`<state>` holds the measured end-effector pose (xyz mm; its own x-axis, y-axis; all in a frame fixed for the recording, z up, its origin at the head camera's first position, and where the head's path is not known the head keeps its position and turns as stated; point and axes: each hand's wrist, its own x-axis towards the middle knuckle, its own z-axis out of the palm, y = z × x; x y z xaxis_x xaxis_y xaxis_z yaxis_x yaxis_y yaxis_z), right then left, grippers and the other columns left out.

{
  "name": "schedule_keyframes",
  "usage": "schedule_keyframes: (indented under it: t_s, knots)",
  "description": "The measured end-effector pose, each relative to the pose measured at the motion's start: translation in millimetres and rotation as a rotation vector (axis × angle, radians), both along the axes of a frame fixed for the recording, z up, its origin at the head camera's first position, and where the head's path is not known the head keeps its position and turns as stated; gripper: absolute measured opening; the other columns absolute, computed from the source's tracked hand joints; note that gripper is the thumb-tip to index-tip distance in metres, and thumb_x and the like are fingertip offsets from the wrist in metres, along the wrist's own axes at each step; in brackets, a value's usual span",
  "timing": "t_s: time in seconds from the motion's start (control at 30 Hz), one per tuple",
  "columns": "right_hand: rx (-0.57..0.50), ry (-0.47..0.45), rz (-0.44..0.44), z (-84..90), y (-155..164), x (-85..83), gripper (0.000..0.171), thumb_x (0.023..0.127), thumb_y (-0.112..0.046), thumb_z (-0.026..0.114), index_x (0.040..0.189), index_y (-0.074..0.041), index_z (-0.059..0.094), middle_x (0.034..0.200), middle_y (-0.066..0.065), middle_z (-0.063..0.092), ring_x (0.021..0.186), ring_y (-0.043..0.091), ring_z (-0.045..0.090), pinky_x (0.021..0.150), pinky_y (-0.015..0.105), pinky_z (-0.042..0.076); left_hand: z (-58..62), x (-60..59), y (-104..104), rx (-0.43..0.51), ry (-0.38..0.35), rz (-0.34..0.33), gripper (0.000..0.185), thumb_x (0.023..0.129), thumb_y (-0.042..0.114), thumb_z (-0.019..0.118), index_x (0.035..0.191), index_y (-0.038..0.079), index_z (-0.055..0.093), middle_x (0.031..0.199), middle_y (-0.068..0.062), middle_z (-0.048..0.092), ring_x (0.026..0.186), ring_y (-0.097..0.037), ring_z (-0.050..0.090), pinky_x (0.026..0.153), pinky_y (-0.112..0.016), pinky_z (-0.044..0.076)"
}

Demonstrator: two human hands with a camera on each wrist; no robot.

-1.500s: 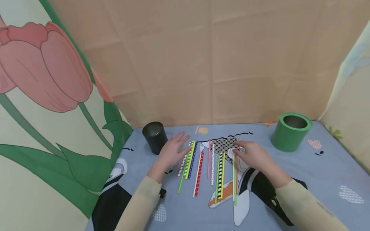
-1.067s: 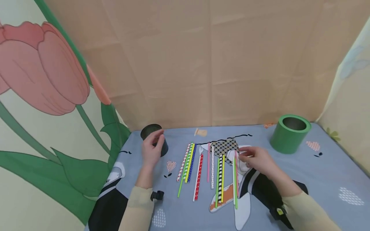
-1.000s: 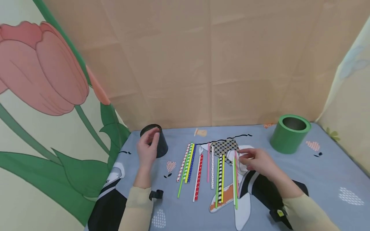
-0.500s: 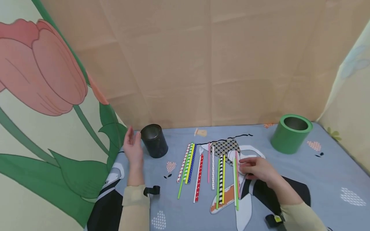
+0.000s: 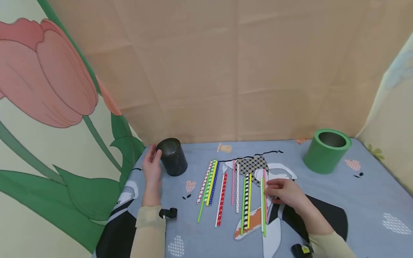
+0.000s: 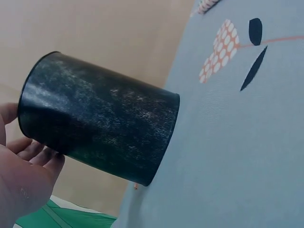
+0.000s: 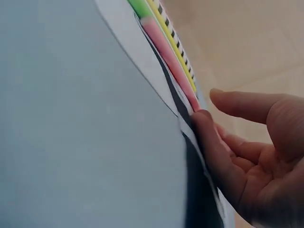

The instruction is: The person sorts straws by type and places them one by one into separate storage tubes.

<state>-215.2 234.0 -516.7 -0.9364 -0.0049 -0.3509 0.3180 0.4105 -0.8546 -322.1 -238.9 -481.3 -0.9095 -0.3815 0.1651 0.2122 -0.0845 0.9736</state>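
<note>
My left hand [image 5: 152, 172] is at the left side of a black cup [image 5: 174, 161], fingertips right at its rim. In the left wrist view the cup's dark, scuffed wall [image 6: 99, 114] fills the middle, with the fingers [image 6: 54, 164] beside it and not wrapped round. My right hand [image 5: 285, 195] is low over the cloth at the rightmost group of straws. Its index fingertip meets the end of a pink straw [image 7: 171, 52] in the right wrist view, while the thumb stands apart. A green straw [image 5: 264, 215] lies alongside.
Several patterned straws lie in loose rows mid-table, among them a red dotted straw [image 5: 222, 200], a black-striped straw [image 5: 246, 200] and a blue dotted straw [image 5: 214, 186]. A thick-walled green cup [image 5: 326, 157] stands at the back right, near the brown backdrop [image 5: 235, 89].
My left hand has moved left from above the straws, past the front of the black cup, to its left side. The right hand has shifted slightly down along the straws.
</note>
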Motion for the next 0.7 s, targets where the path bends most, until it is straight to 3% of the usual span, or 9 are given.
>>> schedule_keyframes:
  t_s: [0.27, 0.7]
  knots:
    - [0.040, -0.037, 0.006, 8.1, 4, -10.2, 0.061, 0.097, -0.023, 0.081, 0.142, 0.010, 0.056, 0.117, 0.018, 0.072, 0.092, 0.023, 0.069, 0.076, 0.039, 0.065, -0.5, -0.2, -1, -0.054, -0.058, -0.034, 0.053, 0.111, 0.028, 0.062, 0.161, 0.016, 0.050, 0.166, -0.003, 0.045, 0.156, -0.018, 0.036, 0.127, -0.036, 0.028]
    - [0.178, -0.026, 0.001, 10.1, -1, -16.8, 0.049, 0.094, -0.026, 0.083, 0.126, 0.008, 0.068, 0.101, 0.013, 0.072, 0.084, 0.020, 0.069, 0.068, 0.034, 0.064, -2.6, -2.6, -10, -0.046, -0.097, -0.063, 0.055, 0.110, 0.029, 0.063, 0.162, 0.015, 0.048, 0.167, -0.002, 0.045, 0.156, -0.016, 0.035, 0.128, -0.037, 0.025]
